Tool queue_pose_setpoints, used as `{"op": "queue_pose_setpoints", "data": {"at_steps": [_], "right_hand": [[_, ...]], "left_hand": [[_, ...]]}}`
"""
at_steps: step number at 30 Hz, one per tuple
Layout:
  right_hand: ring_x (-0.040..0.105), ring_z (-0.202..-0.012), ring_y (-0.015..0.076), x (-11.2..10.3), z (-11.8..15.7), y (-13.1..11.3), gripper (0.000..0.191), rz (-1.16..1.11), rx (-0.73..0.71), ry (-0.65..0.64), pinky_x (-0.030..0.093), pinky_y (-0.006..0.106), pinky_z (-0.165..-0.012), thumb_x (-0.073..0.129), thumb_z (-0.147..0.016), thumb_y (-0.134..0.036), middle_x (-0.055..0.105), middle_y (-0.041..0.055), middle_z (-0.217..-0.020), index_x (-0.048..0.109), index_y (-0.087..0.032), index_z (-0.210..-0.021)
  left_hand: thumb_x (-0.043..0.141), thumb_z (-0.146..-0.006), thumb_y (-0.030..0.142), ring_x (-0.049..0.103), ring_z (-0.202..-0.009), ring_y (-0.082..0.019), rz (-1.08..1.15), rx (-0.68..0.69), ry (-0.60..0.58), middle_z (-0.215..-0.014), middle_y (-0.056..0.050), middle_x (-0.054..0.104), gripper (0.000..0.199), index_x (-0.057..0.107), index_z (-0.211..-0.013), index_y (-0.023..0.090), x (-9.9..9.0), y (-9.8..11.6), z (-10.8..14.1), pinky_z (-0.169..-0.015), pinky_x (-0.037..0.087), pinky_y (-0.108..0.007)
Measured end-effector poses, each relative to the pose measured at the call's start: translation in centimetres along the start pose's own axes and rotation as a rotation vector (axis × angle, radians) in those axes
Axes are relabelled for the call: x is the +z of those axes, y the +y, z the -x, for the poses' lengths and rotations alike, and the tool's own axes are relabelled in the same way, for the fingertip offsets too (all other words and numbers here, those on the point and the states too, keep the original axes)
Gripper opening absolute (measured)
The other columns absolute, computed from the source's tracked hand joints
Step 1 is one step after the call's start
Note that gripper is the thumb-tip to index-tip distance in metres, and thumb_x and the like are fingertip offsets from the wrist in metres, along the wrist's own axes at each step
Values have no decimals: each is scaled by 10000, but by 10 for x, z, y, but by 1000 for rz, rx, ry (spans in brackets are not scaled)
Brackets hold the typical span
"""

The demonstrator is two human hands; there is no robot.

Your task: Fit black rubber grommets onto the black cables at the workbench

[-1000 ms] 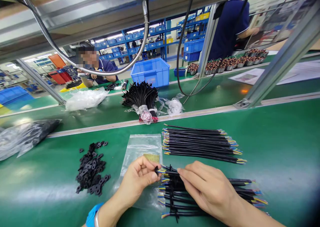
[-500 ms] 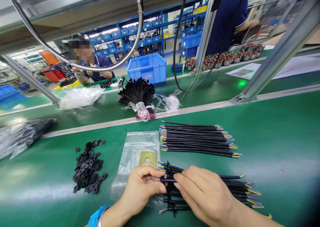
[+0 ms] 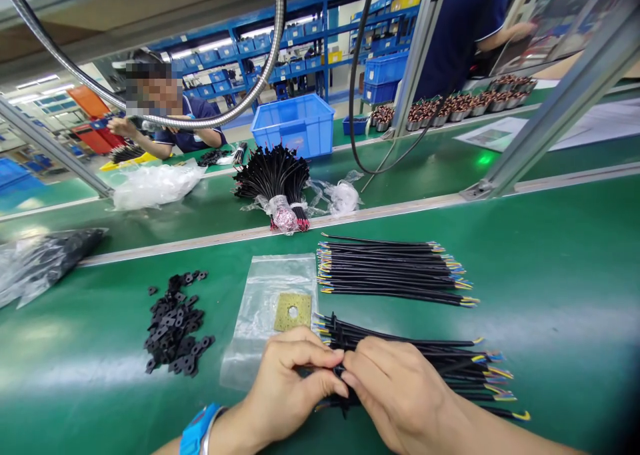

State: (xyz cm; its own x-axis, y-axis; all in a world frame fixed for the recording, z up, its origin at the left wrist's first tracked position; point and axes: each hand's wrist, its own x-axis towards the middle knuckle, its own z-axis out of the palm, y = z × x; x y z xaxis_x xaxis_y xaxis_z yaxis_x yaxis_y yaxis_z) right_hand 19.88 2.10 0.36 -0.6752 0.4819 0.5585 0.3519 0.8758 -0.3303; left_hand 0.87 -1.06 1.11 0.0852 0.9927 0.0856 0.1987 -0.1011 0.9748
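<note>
Left hand [image 3: 287, 389] and right hand [image 3: 403, 389]: fingertips clamped on a mostly hidden black cable [image 3: 339, 370]; sheathed cables [image 3: 440, 343], multicoloured wire ends exposed, lie beneath, toward the counter's [image 3: 560, 268] near edge.

A smooth, glossy green tabletop [image 3: 565, 261] carries a flat, clear plastic bag [image 3: 240, 358]. Taking that bag as the dial's centre, a loose heap of small black holed tabs [image 3: 175, 328] lies at nine o'clock, and a grey-black filled plastic bag [image 3: 55, 261] at ten. At two o'clock lies a neat row of black round cables with multicoloured wire ends [image 3: 385, 271]; at four, a looser group of similar black cables [image 3: 470, 375].
</note>
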Motion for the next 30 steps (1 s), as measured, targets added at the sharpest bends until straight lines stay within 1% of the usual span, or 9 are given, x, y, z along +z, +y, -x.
{"op": "queue_pose_setpoints", "data": {"at_steps": [6, 10, 12, 15, 17, 20, 24, 28, 30], "right_hand": [[431, -574, 138, -1, -2, 2, 243, -52, 27, 14, 326, 281, -551, 383, -926, -83, 504, 7, -646, 521, -176, -749], [487, -624, 148, -8, -5, 26, 204, 31, 66, 9, 384, 269, -572, 406, -955, -130, 554, 25, -696, 588, -160, -870], [535, -686, 155, -7, -4, 42, 199, 105, 131, -10, 436, 266, -624, 409, -959, -147, 586, 45, -756, 607, -152, -939], [579, -765, 167, 0, -1, 58, 242, 156, 200, -126, 493, 281, -696, 391, -950, -146, 616, 69, -836, 630, -153, -987], [591, -812, 186, 6, 0, 62, 261, 153, 202, -189, 512, 317, -747, 396, -935, -131, 635, 80, -869, 646, -148, -1013], [589, -847, 205, 10, 0, 61, 278, 108, 227, -219, 514, 358, -791, 410, -925, -116, 651, 82, -884, 659, -141, -1045], [592, -853, 180, 4, -1, 57, 281, -36, 285, -276, 511, 325, -801, 415, -933, -119, 664, 62, -909, 669, -168, -1043], [591, -868, 172, -4, -3, 59, 257, -84, 308, -337, 502, 317, -803, 436, -932, -125, 668, 41, -917, 668, -197, -1016], [579, -896, 178, -5, -5, 63, 243, -50, 298, -317, 493, 335, -825, 439, -933, -129, 659, 45, -946, 654, -197, -1024]], "left_hand": [[856, -629, 218, 653, -672, -178, -31, 18, 8, -727, -41, 729, 238, 800, -844, 305, 1, 1, -4, -651, 510, -282], [857, -626, 242, 675, -808, -200, -10, -38, -28, -921, -50, 723, 431, 753, -1039, 306, -13, -2, -14, -744, 554, -302], [824, -673, 257, 679, -834, -198, -35, -55, 45, -987, -56, 704, 412, 735, -1074, 282, -30, -6, -20, -772, 559, -309], [726, -775, 283, 666, -856, -190, -177, -25, 214, -1005, -66, 688, 214, 742, -980, 226, -60, -14, -26, -781, 544, -301], [688, -803, 311, 651, -885, -195, -283, -1, 289, -1007, -72, 688, 167, 733, -920, 201, -79, -19, -29, -783, 530, -300], [659, -814, 364, 641, -928, -211, -395, -5, 350, -1028, -79, 693, 203, 715, -893, 185, -102, -24, -33, -799, 517, -310], [621, -812, 445, 634, -990, -243, -607, -71, 361, -1075, -80, 693, 292, 701, -936, 193, -130, -26, -35, -815, 512, -326], [557, -815, 497, 656, -908, -258, -867, -235, 321, -1063, -88, 711, 404, 694, -1053, 201, -164, -32, -33, -799, 509, -348], [528, -819, 485, 662, -887, -278, -968, -313, 289, -1069, -102, 717, 433, 691, -1089, 189, -180, -36, -32, -791, 505, -369]]}}
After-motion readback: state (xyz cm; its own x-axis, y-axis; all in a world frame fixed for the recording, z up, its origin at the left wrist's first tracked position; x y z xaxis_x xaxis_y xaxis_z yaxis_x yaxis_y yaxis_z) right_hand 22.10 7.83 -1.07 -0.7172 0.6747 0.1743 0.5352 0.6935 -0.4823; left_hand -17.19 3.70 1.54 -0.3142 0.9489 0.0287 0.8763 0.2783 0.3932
